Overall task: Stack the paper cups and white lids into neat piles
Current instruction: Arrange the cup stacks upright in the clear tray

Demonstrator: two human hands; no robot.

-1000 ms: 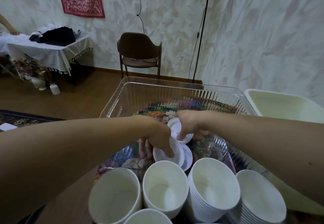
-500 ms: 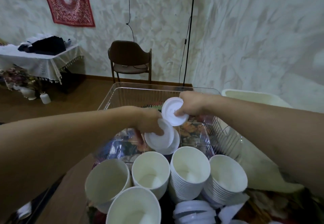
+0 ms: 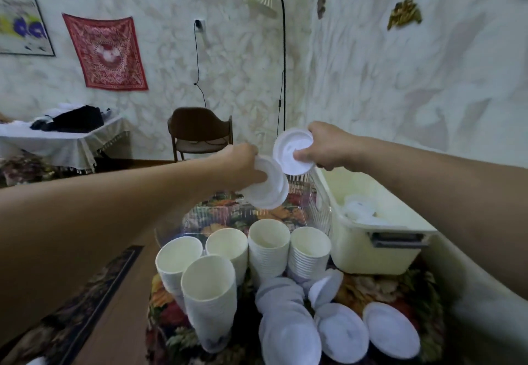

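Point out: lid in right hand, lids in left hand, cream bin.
Single lid (image 3: 291, 150), head view, its top face.
Small lid stack (image 3: 271, 187), head view, outer lid's face.
Cream bin (image 3: 368, 253), head view, front wall.

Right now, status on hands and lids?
Left hand holds small lid stack. Right hand pinches one lid, raised beside it. Nothing between them.

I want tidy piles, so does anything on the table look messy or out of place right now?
Yes. The white lids at the near edge lie fanned and overlapping rather than stacked, and one lid leans tilted against a cup stack. The cup stacks stand upright.
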